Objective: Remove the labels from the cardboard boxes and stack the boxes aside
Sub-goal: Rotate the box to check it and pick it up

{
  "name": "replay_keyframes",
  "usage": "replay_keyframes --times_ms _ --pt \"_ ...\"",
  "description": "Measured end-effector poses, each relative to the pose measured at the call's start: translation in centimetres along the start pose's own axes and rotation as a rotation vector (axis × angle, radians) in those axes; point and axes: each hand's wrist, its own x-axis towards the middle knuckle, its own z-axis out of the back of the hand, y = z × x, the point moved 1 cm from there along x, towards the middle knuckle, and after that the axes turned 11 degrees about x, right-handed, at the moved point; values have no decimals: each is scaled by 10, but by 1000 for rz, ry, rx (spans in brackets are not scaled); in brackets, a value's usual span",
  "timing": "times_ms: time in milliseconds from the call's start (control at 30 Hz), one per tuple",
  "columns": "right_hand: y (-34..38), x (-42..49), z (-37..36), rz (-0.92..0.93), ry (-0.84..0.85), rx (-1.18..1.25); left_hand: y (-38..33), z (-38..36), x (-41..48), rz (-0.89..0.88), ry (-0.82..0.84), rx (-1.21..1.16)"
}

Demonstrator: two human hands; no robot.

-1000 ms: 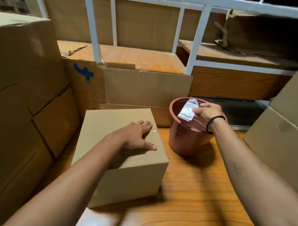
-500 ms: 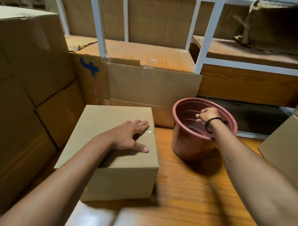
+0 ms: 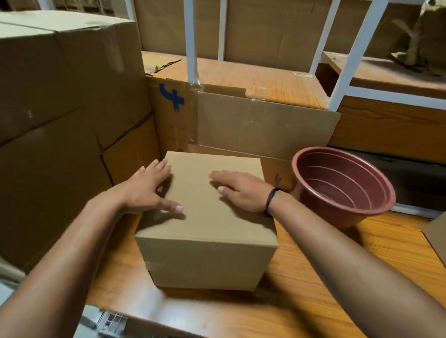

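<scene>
Both hands lie flat, fingers straight, on the top of the small cardboard box (image 3: 210,219): left hand (image 3: 146,190) at its left edge, right hand (image 3: 241,191) nearer the middle. The box stands on the wooden table (image 3: 339,286), left of the red plastic pot (image 3: 342,185). No label shows on it, so I judge stacking is next: grasp its sides and lift it.

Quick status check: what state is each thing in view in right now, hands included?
Small box: closed, upright, no label visible on the faces shown.
Left hand: open, fingers at the box's left top edge, thumb on top.
Right hand: open, flat on the box top.
Pot: open-topped, right of the box, no label seen inside.
Large boxes: closed, stacked at left.
</scene>
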Motion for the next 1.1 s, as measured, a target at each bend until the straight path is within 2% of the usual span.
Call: replay_keyframes --times_ms 67,133,200,367,433,533,567,700,767,833,900,1033,1100 --pt "13 22 -14 32 112 -58 11 -13 -9 -2 46 -101" --pt "25 40 -22 27 153 -122 14 -27 -12 -20 29 -289" --pt "34 49 -27 18 175 -166 15 -35 -9 -27 -8 -365" --pt "51 29 -41 154 302 -143 23 -42 -5 -52 -33 -411" --pt "45 30 -34 99 291 -203 24 -44 -5 -64 -50 -421" --pt "36 41 -24 -145 160 -302 23 -43 -4 -68 -56 -424" --pt "41 39 -26 -164 155 -287 23 -44 -4 -73 -60 -422" --pt "69 10 -52 8 261 -65 24 -46 -4 -100 -78 -406" --pt "60 5 -44 -50 257 -57 22 -46 -4 -104 -79 -406" --pt "42 6 -26 -266 149 -160 22 -44 -5 -107 -78 -430" --pt "30 0 -12 -444 -46 -163 23 -45 -6 -123 -87 -462" --pt "11 -23 -13 -498 -305 -25 26 -48 -5 -124 -107 -530" --pt "-3 -37 -15 -606 -442 29 27 -49 -5 -112 -91 -703"
